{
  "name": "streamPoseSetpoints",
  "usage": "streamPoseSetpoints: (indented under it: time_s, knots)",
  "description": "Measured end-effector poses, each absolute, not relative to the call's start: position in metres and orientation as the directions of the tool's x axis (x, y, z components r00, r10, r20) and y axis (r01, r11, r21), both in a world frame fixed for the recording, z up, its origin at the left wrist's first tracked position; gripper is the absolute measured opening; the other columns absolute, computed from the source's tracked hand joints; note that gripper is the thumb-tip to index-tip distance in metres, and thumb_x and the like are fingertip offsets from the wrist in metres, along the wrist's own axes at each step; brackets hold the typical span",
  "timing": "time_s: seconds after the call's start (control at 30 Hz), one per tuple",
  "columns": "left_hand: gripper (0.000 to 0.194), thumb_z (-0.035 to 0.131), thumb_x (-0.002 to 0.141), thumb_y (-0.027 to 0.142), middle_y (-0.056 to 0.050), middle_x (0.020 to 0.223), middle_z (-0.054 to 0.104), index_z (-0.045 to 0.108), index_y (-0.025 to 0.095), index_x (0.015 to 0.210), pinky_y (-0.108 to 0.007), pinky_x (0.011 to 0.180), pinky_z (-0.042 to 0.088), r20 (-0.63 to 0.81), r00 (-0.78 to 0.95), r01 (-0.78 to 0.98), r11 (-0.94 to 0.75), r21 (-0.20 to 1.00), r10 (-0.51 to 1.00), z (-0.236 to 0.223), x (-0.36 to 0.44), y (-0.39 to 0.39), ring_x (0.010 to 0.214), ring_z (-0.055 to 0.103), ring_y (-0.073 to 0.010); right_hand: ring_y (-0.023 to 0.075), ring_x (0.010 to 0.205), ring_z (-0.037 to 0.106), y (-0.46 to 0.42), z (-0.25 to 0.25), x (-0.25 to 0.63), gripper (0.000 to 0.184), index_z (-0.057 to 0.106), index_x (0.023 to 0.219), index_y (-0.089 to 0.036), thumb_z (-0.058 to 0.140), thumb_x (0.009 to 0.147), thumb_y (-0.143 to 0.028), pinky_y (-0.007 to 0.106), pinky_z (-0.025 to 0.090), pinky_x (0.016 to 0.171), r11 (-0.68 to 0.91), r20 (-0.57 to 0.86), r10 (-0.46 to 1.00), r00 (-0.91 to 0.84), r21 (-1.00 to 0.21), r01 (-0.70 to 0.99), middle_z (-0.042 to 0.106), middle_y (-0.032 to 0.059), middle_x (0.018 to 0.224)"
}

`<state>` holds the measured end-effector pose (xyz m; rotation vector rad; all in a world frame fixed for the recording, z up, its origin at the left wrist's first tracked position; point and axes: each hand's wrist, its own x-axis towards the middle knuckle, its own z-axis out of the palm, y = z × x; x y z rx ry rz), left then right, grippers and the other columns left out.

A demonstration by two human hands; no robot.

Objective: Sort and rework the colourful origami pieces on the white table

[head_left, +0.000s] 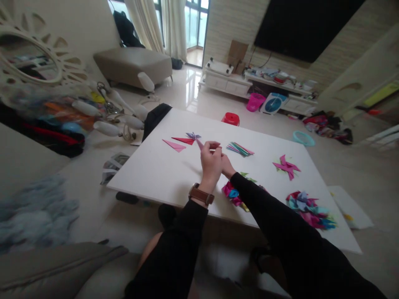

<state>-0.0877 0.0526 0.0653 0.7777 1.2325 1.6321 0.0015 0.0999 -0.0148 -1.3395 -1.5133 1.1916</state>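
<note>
Fingers point(214, 144) of the left hand are curled in and appear to grip a pink slip; those of the right are mostly hidden where the two hands meet, so whether they are open or closed cannot be told. On the left of the tabletop point(149, 166), a pink triangle point(176, 145) lies nearest the edge, with a red triangle point(184, 141) just beyond it; both narrow to points aimed left. Beside the red one's wider end sit purple folds point(193, 136). Next comes the slip point(200, 143), jutting from the far left side of the left hand point(210, 164). Its long axis slants from the hand away and to the left, towards the purple folds; whether its tip touches them is unclear. Among the pieces on that side, the folds lie closest to the slip, and the left hand is the nearer hand to all of them. The right hand point(228, 167) adjoins it on the right, its forearm coming in over a bright paper pile point(231, 193). Just beyond and right of the hands, thin sticks point(240, 149) lie in a loose bundle, roughly side by side. Further right rests a pink pinwheel point(286, 167), with a second pile point(307, 207) on the near side of it.
</note>
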Motion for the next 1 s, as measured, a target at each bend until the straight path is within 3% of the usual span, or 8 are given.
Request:
streamPoseSetpoints:
  time_s: [0.1,0.2,0.4,0.5,0.67,0.9,1.0]
  knots:
    - [0.013,0.057,0.079,0.012,-0.001,0.085,0.062,0.059,0.019,0.090,-0.024,0.061,0.049,-0.062,-0.314,-0.307,-0.039,0.951,0.947,0.062,-0.079,0.049,0.066,0.060,-0.0121,0.0134,0.057,0.058,0.068,-0.005,0.072,0.030,0.060,0.077,-0.022,0.079,0.068,-0.043,0.025,0.045,0.054,-0.076,-0.076,0.997,0.004,-0.989,0.130,0.064,-0.0022,0.063]
    - [0.014,0.060,0.078,0.013,-0.002,0.085,0.064,0.060,0.018,0.092,-0.024,0.058,0.046,-0.144,-0.196,-0.328,0.073,0.942,0.970,0.055,-0.061,0.042,0.065,0.060,-0.0121,0.0108,0.055,0.056,0.024,0.006,0.130,0.038,0.063,0.079,-0.022,0.089,0.060,-0.042,0.023,0.044,0.053,-0.126,-0.133,0.983,0.126,-0.990,-0.063,0.063,-0.0049,0.063]
    - [0.018,0.066,0.082,0.018,-0.012,0.107,0.074,0.067,0.015,0.100,-0.028,0.073,0.051,-0.271,0.071,-0.389,0.277,0.879,0.960,0.035,-0.013,0.031,0.086,0.067,-0.0167,0.0094,0.054,0.055,-0.020,0.027,0.168,0.045,0.062,0.081,-0.024,0.097,0.056,-0.039,0.022,0.046,0.052,-0.199,-0.245,0.961,0.130,-0.935,-0.293,0.063,-0.0066,0.066]
    - [0.022,0.069,0.086,0.024,-0.014,0.113,0.075,0.071,0.014,0.105,-0.031,0.080,0.053,-0.235,0.240,-0.463,0.323,0.825,0.942,0.032,0.003,0.030,0.098,0.070,-0.0198,0.0096,0.054,0.055,-0.023,0.033,0.173,0.043,0.063,0.082,-0.024,0.097,0.059,-0.036,0.023,0.046,0.051,-0.236,-0.271,0.961,0.061,-0.911,-0.338,0.065,-0.0058,0.069]
    - [0.026,0.075,0.087,0.034,-0.013,0.110,0.077,0.075,0.015,0.106,-0.032,0.083,0.054,-0.103,0.433,-0.561,0.357,0.747,0.896,0.031,0.018,0.033,0.099,0.070,-0.0208,0.0091,0.056,0.054,-0.025,0.041,0.182,0.038,0.066,0.086,-0.023,0.095,0.063,-0.034,0.022,0.046,0.052,-0.295,-0.314,0.950,-0.009,-0.882,-0.367,0.066,-0.0050,0.071]
    - [0.036,0.084,0.081,0.039,-0.012,0.113,0.078,0.074,0.017,0.108,-0.033,0.086,0.056,-0.076,0.506,-0.580,0.404,0.707,0.859,0.029,0.027,0.033,0.095,0.072,-0.0190,0.0101,0.061,0.059,-0.032,0.048,0.184,0.036,0.069,0.092,-0.022,0.092,0.067,-0.033,0.023,0.048,0.058,-0.351,-0.359,0.932,-0.051,-0.858,-0.375,0.070,-0.0032,0.076]
    - [0.036,0.086,0.081,0.037,-0.011,0.107,0.079,0.073,0.016,0.107,-0.033,0.086,0.057,-0.098,0.502,-0.559,0.408,0.721,0.860,0.030,0.027,0.030,0.092,0.073,-0.0184,0.0124,0.068,0.062,-0.033,0.045,0.185,0.033,0.068,0.091,-0.024,0.090,0.069,-0.036,0.025,0.049,0.061,-0.283,-0.297,0.955,0.002,-0.912,-0.297,0.070,-0.0030,0.080]
